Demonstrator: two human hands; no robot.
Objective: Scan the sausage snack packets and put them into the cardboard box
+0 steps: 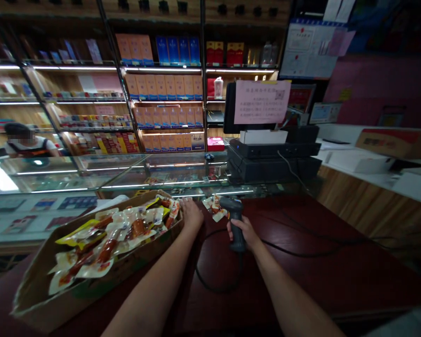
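Both hands are over a dark counter (319,276). The right hand (244,234) grasps a scanner (234,215) by its handle, its head just beside a loose snack packet (215,209). The left hand (191,213) touches a cardboard box's (91,290) far corner; whether it grips, I cannot tell.

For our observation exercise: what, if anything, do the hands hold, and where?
The right hand grips the barcode scanner by its handle; the left hand touches the box rim.
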